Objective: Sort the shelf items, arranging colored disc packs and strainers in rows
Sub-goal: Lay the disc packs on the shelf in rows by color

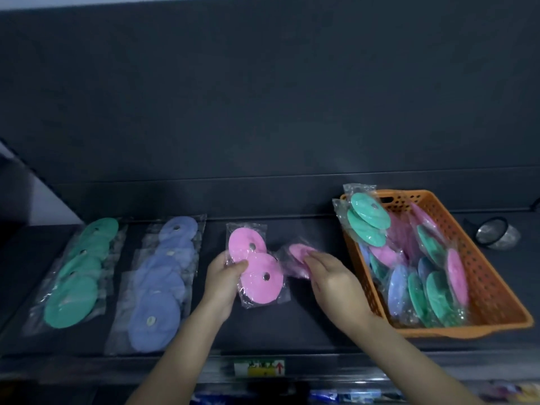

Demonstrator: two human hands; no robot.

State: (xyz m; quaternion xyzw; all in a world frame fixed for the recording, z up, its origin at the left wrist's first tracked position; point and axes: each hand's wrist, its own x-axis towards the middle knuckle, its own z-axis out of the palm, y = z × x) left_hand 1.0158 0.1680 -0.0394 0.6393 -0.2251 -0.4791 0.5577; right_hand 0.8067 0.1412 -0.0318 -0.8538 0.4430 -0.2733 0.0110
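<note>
Left of the orange basket [455,333], the left grip [223,277] pinches a pink 2-disc pack [258,271] by its film edge; it is likely light, floppy and slippery. The right grip [331,277] touches another pink pack [296,257], hold unclear.

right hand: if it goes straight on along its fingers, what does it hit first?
The right hand points up-left at the blurred pink pack, apparently touching it; next in line is the two-disc pink pack pinched by the left hand.
</note>
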